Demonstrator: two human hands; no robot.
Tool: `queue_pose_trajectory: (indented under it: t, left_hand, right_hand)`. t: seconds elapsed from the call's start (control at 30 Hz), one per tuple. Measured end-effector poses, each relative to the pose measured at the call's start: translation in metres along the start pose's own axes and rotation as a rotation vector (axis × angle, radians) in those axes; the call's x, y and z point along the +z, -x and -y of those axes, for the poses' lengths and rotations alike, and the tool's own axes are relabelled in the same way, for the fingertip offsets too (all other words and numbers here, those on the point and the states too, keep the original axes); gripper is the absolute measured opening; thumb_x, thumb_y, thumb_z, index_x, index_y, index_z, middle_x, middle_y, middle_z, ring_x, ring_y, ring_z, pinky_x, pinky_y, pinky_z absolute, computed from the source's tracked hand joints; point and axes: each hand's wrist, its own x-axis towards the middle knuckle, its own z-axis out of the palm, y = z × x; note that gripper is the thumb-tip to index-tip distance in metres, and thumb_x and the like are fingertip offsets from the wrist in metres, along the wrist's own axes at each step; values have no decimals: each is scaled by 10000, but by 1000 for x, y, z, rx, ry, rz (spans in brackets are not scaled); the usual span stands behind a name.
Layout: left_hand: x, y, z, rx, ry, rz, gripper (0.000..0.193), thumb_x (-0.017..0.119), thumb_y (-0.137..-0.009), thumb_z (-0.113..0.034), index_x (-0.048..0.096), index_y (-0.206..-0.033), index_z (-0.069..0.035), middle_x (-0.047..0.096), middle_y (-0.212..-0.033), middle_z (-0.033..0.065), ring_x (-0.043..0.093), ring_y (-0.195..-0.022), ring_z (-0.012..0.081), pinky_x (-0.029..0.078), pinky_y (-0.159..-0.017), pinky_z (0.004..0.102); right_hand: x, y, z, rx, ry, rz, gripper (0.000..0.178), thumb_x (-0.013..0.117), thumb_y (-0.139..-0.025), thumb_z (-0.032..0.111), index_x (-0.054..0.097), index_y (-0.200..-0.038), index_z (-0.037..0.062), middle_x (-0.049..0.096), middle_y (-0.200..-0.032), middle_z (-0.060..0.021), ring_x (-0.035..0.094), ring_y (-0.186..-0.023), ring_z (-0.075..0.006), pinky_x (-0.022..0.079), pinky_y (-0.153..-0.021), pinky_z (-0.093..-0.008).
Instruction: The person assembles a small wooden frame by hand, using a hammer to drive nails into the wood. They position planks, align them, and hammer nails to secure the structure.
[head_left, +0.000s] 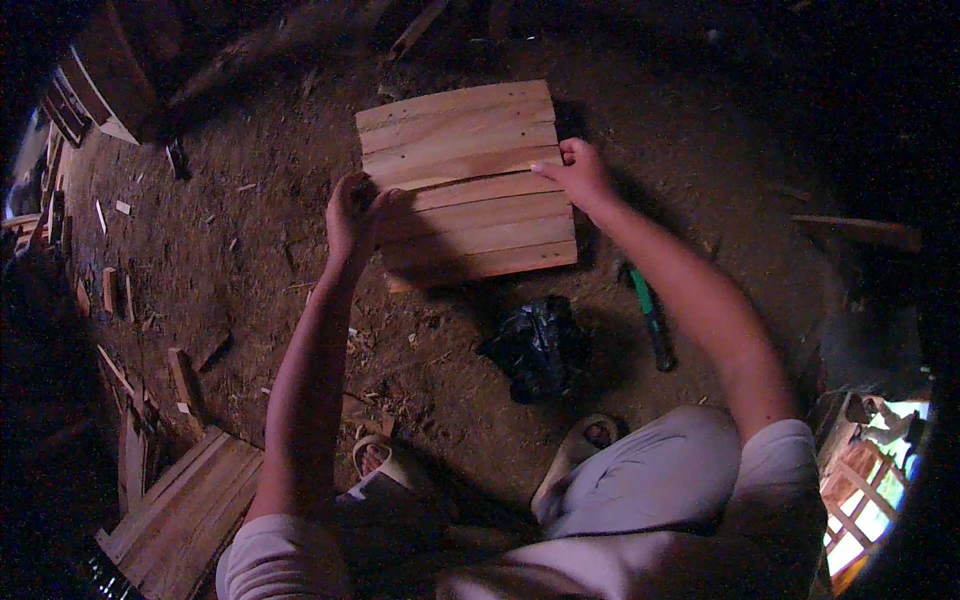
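Observation:
A wooden panel (pixel 480 215) made of several pale slats lies in front of me, with small dark nail marks near its far corners. A dark gap runs across its middle between two slats. My left hand (pixel 352 215) grips its left edge, thumb on top and fingers curled round the side. On the opposite edge, my right hand (pixel 582 178) pinches the panel, its thumb over the slat beside the gap. Both hands are level with the middle of the panel. Its underside is hidden.
Nearer me sit a black plastic bag (pixel 540 348) and a green-and-black handled tool (pixel 650 315), its head hidden by my right forearm. Another slatted wood piece (pixel 185 510) lies at lower left. Wood scraps (pixel 110 290) litter the dirt floor; a plank (pixel 857 232) lies right.

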Motion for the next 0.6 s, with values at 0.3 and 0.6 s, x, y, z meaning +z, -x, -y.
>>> queue_pose_trajectory:
  t: [0.3, 0.6]
  left_hand:
    - [18, 16, -38, -97, -49, 12, 448, 793, -802, -105, 551, -1157, 23, 671, -1032, 121, 643, -890, 171, 524, -772, 299]
    - [1, 15, 3, -323, 63, 134, 391, 758, -846, -205, 597, -1135, 5, 697, -1015, 111, 647, -915, 173, 498, -820, 320]
  right_hand:
    - [-7, 5, 8, 88, 35, 23, 573, 876, -684, 277, 555, -1065, -5, 633, -1003, -130, 617, -906, -244, 517, -799, -385]
    - [7, 12, 9, 112, -5, 0, 594, 809, -773, 296, 506, -1183, -9, 651, -1033, -133, 628, -935, -206, 510, -822, -360]
